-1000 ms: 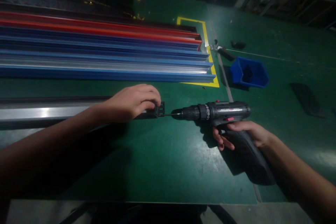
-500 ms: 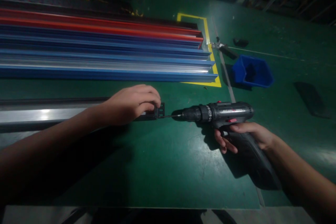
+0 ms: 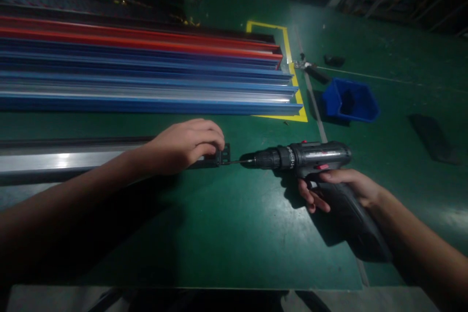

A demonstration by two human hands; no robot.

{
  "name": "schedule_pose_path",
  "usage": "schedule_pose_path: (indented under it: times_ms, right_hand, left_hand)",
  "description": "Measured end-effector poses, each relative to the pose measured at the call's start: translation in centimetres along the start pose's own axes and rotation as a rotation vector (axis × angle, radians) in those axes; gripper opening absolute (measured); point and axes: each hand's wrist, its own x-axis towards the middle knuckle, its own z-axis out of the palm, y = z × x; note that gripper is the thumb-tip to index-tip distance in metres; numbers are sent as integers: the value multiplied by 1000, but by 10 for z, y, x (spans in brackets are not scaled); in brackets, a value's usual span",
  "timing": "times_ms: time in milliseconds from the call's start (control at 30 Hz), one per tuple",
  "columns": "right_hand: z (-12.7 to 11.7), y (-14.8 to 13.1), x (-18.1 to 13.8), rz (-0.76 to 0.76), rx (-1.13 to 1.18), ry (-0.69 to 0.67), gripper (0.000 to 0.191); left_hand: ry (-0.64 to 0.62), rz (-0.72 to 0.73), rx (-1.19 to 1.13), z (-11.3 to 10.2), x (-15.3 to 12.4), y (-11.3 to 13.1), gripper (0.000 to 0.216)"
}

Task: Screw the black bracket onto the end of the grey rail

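My right hand (image 3: 331, 190) is wrapped around the handle of a black cordless drill (image 3: 303, 156), which points left. The drill's thin bit (image 3: 239, 161) reaches a black slotted end piece (image 3: 224, 153) at the right end of a metal channel profile (image 3: 73, 160); whether its tip has gone in is too small to tell. My left hand (image 3: 186, 144) grips the profile's end from above, its fingers curled over it beside the black piece. My palm and wrist hide part of the profile, and its left end runs out of view.
Behind my hands lie long blue profiles (image 3: 183, 100) and a red one (image 3: 164, 39) along yellow tape (image 3: 288, 44). A blue bin (image 3: 351, 100), a black-handled tool (image 3: 316, 72) and a dark flat object (image 3: 431, 136) are on the right of the green table (image 3: 234, 234).
Almost nothing differs. The view has shifted very slightly; both hands, the drill and the profile keep their places relative to one another.
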Motion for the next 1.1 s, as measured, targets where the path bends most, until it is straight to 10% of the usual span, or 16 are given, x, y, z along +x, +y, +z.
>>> schedule_pose_path:
  times_ms: [1100]
  right_hand:
    - [-3,3,-2,4,-22,22,41]
  left_hand:
    - [-28,-29,5,-1,0,1,23]
